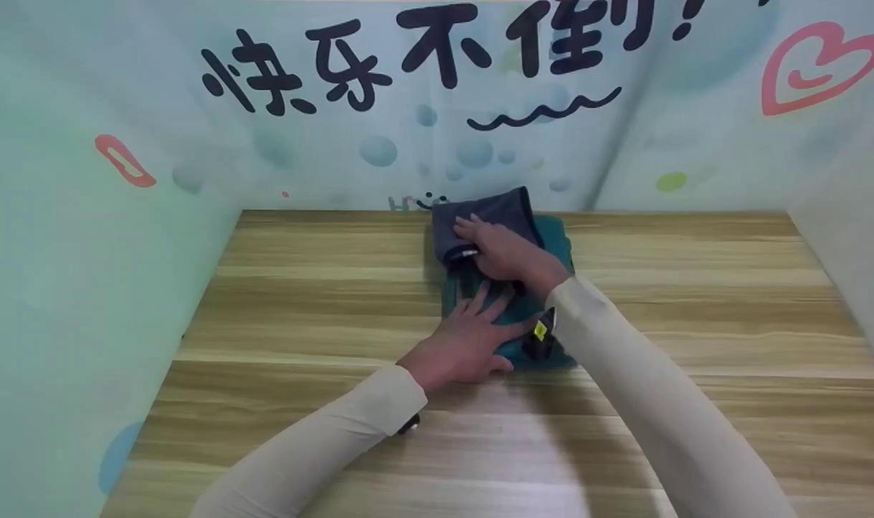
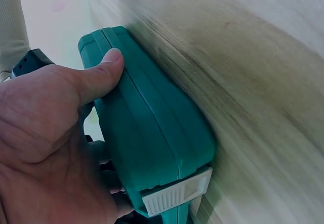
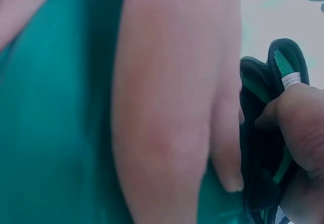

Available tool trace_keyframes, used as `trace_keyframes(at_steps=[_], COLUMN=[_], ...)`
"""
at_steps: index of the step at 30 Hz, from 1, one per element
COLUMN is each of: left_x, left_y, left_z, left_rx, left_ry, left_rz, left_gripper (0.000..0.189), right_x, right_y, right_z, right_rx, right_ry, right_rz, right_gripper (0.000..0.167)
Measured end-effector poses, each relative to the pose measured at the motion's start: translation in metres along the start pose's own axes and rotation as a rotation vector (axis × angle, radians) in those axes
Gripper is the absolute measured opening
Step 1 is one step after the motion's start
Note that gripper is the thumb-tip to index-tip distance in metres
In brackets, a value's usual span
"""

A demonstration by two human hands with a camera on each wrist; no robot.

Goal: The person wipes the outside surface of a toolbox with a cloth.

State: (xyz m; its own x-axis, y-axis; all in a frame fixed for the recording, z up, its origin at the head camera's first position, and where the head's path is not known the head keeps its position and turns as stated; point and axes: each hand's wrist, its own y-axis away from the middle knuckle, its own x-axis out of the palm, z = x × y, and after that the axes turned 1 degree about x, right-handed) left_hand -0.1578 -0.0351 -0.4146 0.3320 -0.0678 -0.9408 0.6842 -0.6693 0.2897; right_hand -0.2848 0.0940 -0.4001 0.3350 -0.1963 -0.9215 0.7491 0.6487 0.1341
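Note:
A teal hard plastic case (image 1: 557,241) lies flat on the table. My left hand (image 1: 465,342) rests on its near part with straight, spread fingers; the thumb (image 2: 104,74) lies along the case's side in the left wrist view. That side carries a pale grey latch (image 2: 177,193). Over the case's far end is a folded dark grey cloth (image 1: 490,208) with black edging. My right hand (image 1: 512,252) holds the cloth, fingers on top and thumb tucked under its fold. The right wrist view shows green inner faces and a white label (image 3: 291,80) on the cloth.
The wood-grain table (image 1: 321,288) runs back to a pale printed backdrop (image 1: 321,158) with dark lettering, close behind the cloth. Backdrop panels also stand along the left and right sides. My right forearm (image 1: 645,374) reaches across the case's near right corner.

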Motion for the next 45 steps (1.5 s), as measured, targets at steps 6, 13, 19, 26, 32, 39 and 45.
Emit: trace_keyframes(at_steps=[6,13,19,26,32,39,45], left_x=[-0.001,-0.001,0.001,0.001,0.002,0.000,0.002], left_y=[0.002,0.002,0.000,0.002,0.002,0.001,0.002], left_z=[0.002,0.000,0.000,0.000,-0.001,-0.002,-0.001], left_rx=[0.009,0.028,0.026,-0.009,-0.017,-0.011,-0.019], left_ry=[0.001,-0.048,-0.035,0.001,0.030,0.033,0.038], left_rz=[-0.003,-0.022,-0.010,0.006,-0.006,-0.006,-0.017], left_gripper=[0.071,0.072,0.073,0.072,0.072,0.074,0.076], right_x=[0.003,0.007,0.010,0.014,0.017,0.014,0.008], right_y=[-0.002,0.006,0.020,0.042,0.049,0.052,0.059], right_z=[0.005,-0.001,-0.007,-0.015,-0.023,-0.036,-0.058], right_rx=[0.016,-0.044,-0.076,-0.202,-0.253,-0.248,-0.155], right_ry=[-0.021,-0.083,-0.135,-0.177,-0.174,-0.181,-0.167], right_rz=[0.010,-0.028,-0.019,-0.037,-0.082,-0.105,-0.152], right_gripper=[0.058,0.059,0.062,0.060,0.061,0.061,0.059])
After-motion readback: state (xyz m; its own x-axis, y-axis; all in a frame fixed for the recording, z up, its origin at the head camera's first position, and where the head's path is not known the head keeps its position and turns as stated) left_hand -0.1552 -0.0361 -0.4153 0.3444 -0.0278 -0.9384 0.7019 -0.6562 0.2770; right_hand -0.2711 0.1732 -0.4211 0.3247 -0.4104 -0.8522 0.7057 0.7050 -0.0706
